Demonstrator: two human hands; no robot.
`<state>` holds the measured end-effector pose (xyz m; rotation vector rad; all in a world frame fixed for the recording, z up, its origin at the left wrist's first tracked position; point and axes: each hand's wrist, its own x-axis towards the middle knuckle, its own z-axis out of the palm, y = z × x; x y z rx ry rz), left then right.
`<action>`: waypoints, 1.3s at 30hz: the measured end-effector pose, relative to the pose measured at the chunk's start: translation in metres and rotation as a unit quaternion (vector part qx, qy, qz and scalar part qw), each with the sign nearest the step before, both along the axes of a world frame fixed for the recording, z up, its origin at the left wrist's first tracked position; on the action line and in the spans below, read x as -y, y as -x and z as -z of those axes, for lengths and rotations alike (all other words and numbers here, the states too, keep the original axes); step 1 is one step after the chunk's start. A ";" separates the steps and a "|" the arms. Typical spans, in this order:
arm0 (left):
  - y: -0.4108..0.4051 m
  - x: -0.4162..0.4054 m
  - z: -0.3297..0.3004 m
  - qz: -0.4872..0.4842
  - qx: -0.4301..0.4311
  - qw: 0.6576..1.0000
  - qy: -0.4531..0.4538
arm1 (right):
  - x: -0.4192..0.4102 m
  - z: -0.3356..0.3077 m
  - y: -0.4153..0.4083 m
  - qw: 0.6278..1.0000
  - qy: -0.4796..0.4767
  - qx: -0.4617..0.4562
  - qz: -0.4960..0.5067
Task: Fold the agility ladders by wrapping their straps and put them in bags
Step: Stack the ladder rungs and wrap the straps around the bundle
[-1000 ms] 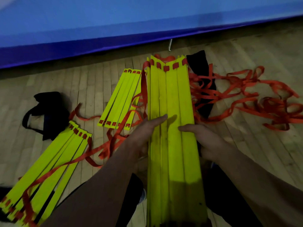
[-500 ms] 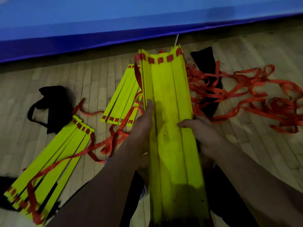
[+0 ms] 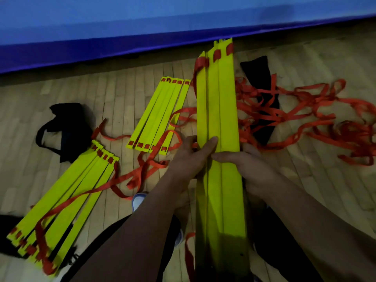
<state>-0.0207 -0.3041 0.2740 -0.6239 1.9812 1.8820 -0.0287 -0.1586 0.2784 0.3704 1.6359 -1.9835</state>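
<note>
Two hands clamped one bundle of flat yellow plastic ladder rungs (image 3: 218, 159) at its middle.

You risked the stack fanning apart, since its orange webbing straps (image 3: 301, 119) lay unwrapped and tangled on the wooden floor (image 3: 122, 94). Your left hand (image 3: 189, 157) curled over the near-left edge, thumb on top; your right hand (image 3: 250, 165) gripped the right edge, fingers across the face. Beyond, one black fabric bag (image 3: 262, 98) lay under the straps.

Both forearms reach forward side by side. The left hand (image 3: 190, 157) and right hand (image 3: 251, 165) are closed in a grip, thumbs on top, nearly touching.
</note>
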 end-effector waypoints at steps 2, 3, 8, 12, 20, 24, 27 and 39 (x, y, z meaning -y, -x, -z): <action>-0.001 0.004 -0.002 0.019 -0.002 0.999 -0.039 | -0.001 0.000 0.000 0.999 0.038 0.003 -0.012; -0.001 0.006 -0.002 0.023 0.000 0.999 -0.050 | -0.002 -0.001 0.000 0.998 0.058 0.011 -0.018; 0.000 0.016 -0.009 0.000 0.024 0.995 -0.099 | -0.001 -0.001 0.005 0.999 0.034 0.009 -0.032; 0.004 0.021 -0.013 -0.024 0.065 0.988 -0.137 | -0.004 0.013 0.008 0.999 -0.037 -0.017 -0.004; 0.005 0.017 0.000 -0.063 0.051 0.995 -0.056 | 0.000 0.012 0.010 0.996 0.076 0.048 -0.017; 0.001 0.005 0.002 -0.051 0.016 0.997 -0.053 | 0.009 0.012 0.005 0.995 0.089 0.041 -0.034; -0.001 0.001 0.002 -0.023 0.011 0.995 -0.096 | 0.011 0.015 0.005 0.995 0.082 0.043 -0.037; 0.002 0.005 0.003 -0.061 0.089 0.990 -0.088 | 0.007 0.013 0.001 0.985 -0.084 -0.038 -0.145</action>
